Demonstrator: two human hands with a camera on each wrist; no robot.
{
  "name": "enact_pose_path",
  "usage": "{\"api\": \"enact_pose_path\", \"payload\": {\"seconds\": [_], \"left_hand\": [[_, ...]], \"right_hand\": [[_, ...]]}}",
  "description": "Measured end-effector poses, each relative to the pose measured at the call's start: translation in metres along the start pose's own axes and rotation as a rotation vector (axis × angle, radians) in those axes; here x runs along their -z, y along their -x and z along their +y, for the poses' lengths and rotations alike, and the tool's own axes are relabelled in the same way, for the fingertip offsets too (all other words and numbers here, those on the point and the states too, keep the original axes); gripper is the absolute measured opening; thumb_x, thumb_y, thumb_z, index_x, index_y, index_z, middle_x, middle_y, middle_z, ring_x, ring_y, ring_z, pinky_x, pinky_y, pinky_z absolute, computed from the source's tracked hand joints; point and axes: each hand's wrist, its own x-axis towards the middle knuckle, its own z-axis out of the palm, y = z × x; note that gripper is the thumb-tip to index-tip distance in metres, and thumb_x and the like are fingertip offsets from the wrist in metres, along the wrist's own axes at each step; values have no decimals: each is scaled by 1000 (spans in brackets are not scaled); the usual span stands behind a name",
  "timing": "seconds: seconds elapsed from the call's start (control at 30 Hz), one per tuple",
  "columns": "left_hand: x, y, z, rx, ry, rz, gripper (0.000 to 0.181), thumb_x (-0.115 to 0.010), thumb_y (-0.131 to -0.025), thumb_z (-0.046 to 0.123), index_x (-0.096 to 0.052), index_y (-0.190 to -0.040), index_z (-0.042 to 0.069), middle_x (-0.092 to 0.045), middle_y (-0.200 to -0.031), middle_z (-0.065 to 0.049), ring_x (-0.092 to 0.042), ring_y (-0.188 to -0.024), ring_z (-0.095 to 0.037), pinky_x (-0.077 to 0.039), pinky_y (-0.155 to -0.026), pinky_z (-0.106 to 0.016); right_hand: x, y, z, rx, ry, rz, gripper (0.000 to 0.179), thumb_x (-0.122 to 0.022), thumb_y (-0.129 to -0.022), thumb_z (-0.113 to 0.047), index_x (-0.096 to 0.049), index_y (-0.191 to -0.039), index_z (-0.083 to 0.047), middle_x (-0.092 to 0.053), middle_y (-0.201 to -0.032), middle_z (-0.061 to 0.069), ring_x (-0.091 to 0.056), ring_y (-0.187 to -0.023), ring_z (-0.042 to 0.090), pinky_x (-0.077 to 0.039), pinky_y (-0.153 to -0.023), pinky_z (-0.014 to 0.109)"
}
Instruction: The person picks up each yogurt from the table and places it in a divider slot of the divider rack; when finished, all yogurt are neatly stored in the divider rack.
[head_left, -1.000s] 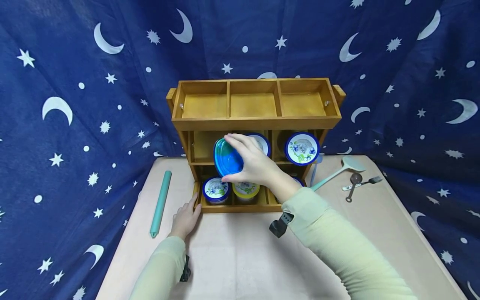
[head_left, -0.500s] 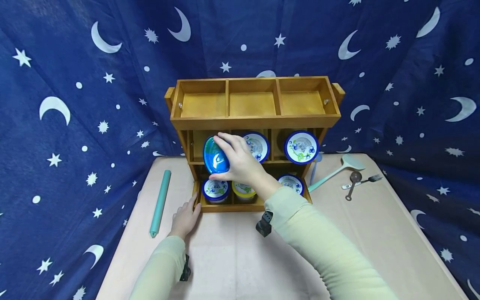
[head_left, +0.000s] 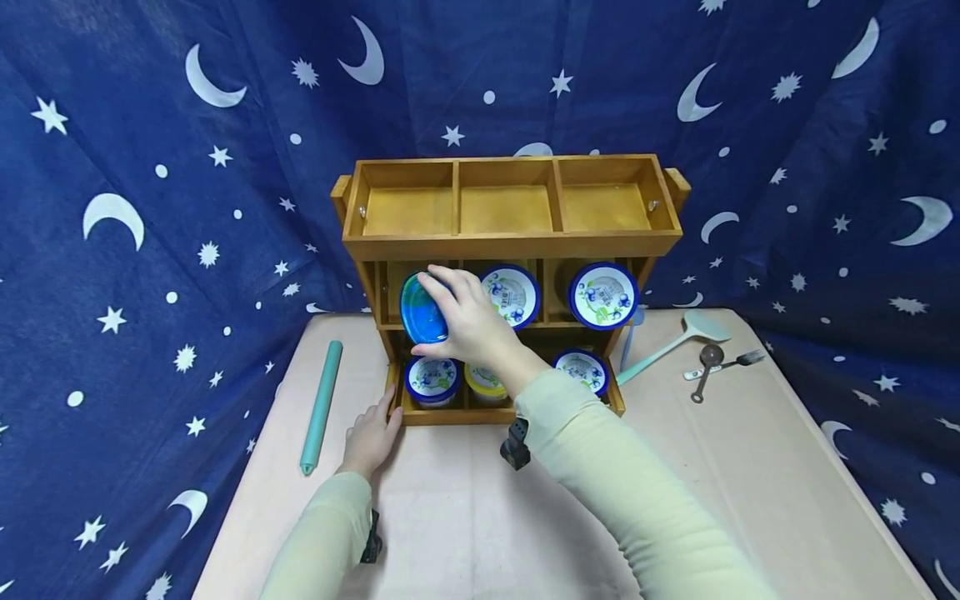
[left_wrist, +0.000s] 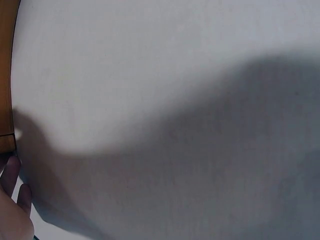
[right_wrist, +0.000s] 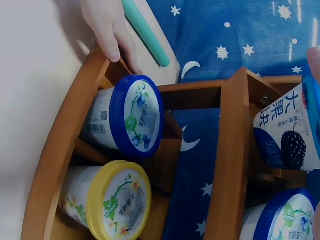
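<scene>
My right hand [head_left: 472, 321] grips a yogurt tub with a shiny blue lid [head_left: 422, 310], fingers over its top side and thumb below. The tub is at the left compartment of the wooden rack's [head_left: 513, 247] middle tier. In the right wrist view the tub [right_wrist: 287, 135] shows a blackberry picture and sits partly inside that tier; only fingertips show at the right edge. Low on the left, my left hand [head_left: 371, 437] touches the rack's bottom front corner with fairly straight fingers. The left wrist view catches that hand [left_wrist: 15, 215] beside the wood.
Blue-lidded tubs [head_left: 512, 296] [head_left: 603, 296] fill the middle tier's other compartments. Below stand a blue-lidded tub [head_left: 432, 379], a yellow-lidded tub [head_left: 486, 382] and another blue-lidded tub [head_left: 583, 369]. A teal stick [head_left: 321, 408] lies left; a turquoise spatula [head_left: 675, 342], spoon [head_left: 709, 358] and fork [head_left: 742, 360] lie right.
My right hand has carried the tub leftward to the middle tier's left compartment, uncovering more of the neighbouring tubs. The left hand has stayed at the rack's corner.
</scene>
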Motion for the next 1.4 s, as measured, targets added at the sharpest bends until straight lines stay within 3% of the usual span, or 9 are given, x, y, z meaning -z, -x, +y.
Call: {"api": "enact_pose_path", "payload": {"seconds": [0.17,0.27,0.5,0.83,1.03,1.27,1.4], "left_hand": [[-2,0,0,-6,7,5,57,-32,-99,48,-22,-151,26,-49,-134,-15,-48,-109,-36,-37,-84,-54],[-3,-1,-1,-8,4,10,57,-33,-99,47,-22,-151,26,-50,-132,-15,-49,-107,-36,-38,-83,-53],[-1,-2,-2,-9,-3,19,57,-32,-99,47,-22,-150,26,-50,-132,-16,-49,-107,-37,-37,-85,-54],[-2,-2,-2,-7,-5,25,56,-33,-99,48,-24,-150,27,-51,-132,-13,-49,-105,-35,-38,-81,-51],[-3,-2,-3,-2,0,18,57,-33,-99,48,-23,-150,27,-49,-134,-14,-48,-108,-35,-37,-85,-53],[-2,-1,-2,-4,7,12,57,-33,-99,48,-22,-150,26,-49,-134,-15,-48,-109,-36,-37,-87,-54],[-2,0,-2,-6,7,18,57,-34,-99,47,-24,-150,26,-49,-133,-15,-48,-109,-36,-37,-85,-54]], "right_hand": [[-8,2,3,-32,42,-53,97,-78,-69,-53,-32,-142,-10,-29,-145,15,-31,-129,36,-28,-108,48],[-14,2,6,-36,58,-43,97,-79,-68,-51,-33,-142,-10,-31,-144,15,-33,-128,36,-30,-107,49],[-15,-11,9,-38,97,-119,96,-75,-72,-54,-31,-144,-9,-34,-143,16,-38,-127,37,-35,-103,49],[-16,-19,14,-38,51,-181,98,-76,-72,-51,-29,-145,-6,-33,-143,19,-37,-128,36,-33,-105,45],[-9,-18,12,-92,-14,-243,96,-77,-74,-45,-25,-145,-6,-27,-145,20,-36,-130,35,-30,-108,41],[-1,-14,13,-83,151,-258,92,-71,-77,-53,-28,-147,-12,-30,-143,17,-35,-126,39,-34,-103,50],[1,-11,15,-70,163,-237,93,-73,-75,-52,-29,-147,-10,-34,-141,15,-37,-124,38,-35,-102,49]]}}
